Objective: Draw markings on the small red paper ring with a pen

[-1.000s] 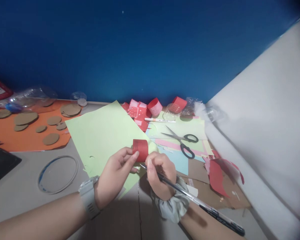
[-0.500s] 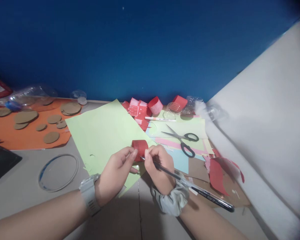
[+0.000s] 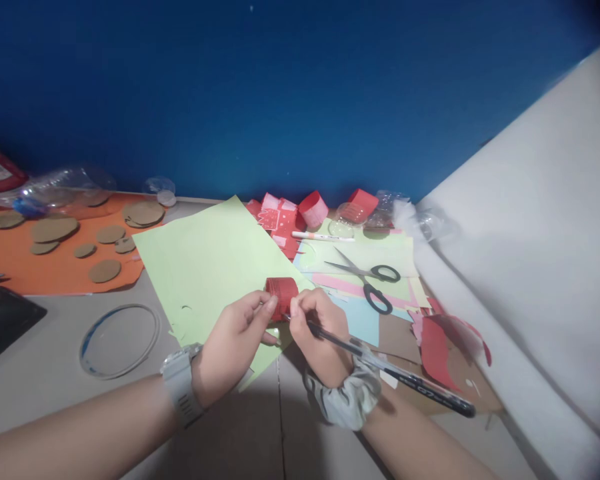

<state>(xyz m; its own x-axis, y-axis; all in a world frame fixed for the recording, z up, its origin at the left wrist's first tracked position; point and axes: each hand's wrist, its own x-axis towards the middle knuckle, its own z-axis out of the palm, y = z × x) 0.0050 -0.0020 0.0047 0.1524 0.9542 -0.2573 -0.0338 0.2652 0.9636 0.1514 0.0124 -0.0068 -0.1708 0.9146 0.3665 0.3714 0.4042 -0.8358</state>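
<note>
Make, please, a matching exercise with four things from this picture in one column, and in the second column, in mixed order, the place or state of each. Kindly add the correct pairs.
Things
1. Red paper roll
2. Pen
3. Scissors
4. Cardboard discs

Places and states
A. Spread over an orange sheet
B. Pinched by the left hand
C. Lying with blades apart on coloured paper sheets
D. Gripped in the right hand, slanting over the wrist

Right pairs: 1-B, 2-D, 3-C, 4-A
</note>
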